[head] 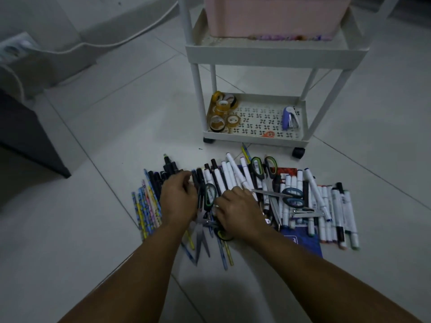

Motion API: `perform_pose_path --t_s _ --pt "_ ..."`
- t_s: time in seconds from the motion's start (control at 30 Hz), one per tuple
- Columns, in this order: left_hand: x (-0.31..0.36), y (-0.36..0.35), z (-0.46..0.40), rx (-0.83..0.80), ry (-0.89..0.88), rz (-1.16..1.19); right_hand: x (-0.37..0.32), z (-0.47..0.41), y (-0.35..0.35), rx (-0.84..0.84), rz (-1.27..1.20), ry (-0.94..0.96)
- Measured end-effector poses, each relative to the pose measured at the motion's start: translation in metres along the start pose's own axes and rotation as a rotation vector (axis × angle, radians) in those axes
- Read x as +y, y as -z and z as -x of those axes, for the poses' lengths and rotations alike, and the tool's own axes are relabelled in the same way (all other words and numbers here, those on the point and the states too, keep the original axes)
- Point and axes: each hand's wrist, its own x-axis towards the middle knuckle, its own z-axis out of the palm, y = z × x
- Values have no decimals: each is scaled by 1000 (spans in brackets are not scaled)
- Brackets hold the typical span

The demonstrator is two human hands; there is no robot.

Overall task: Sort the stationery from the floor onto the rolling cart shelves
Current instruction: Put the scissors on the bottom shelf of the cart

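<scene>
While most of the stationery is lying heaped on the floor (116, 113) just in front of the cart (254, 134), both hands are working in the middle of the heap. At its left edge, patterned pencils (145, 206) are sitting in a loose row, likely grouped by kind. The left hand (178, 198) is resting palm down on dark pens (163, 176), fingers curled; whether it is gripping one I cannot tell. The right hand (238, 208) is pressing flat over scissors (210, 194), its grip hidden too. Further right, white markers (326, 206) are waiting unsorted. On the cart's bottom shelf, tape rolls (221, 113) are filling the left corner and a stapler (290, 118) the right edge, each kind apart.
</scene>
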Motion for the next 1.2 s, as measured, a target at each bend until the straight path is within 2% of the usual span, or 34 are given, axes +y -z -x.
perform_pose_path --t_s 0.1,0.23,0.4,0.57,0.67,0.8,0.9,1.0,1.07,1.2 --pt "-12 9 11 -27 38 -3 -10 -10 0 23 -13 -212" --pt "-21 13 24 -33 87 19 -27 -34 1 -132 -25 -322" --pt "-16 13 32 -64 134 87 -31 -51 -3 -118 -124 -557" --pt "-17 9 36 -102 206 163 -26 -50 -7 -195 -70 -503" --pt "-16 8 34 -69 212 174 -20 -54 -1 -202 -263 -583" --pt "-10 7 23 -112 208 208 -10 -70 20 -114 -514 -669" --pt "-1 6 10 -255 199 242 -9 -83 33 -32 -624 -726" --pt "8 2 -1 -369 120 174 -9 -90 43 21 -664 -736" --pt "10 1 -6 -373 114 177 -10 -91 48 74 -706 -721" --pt "12 4 -14 -329 262 330 -5 -84 51 162 -712 -694"
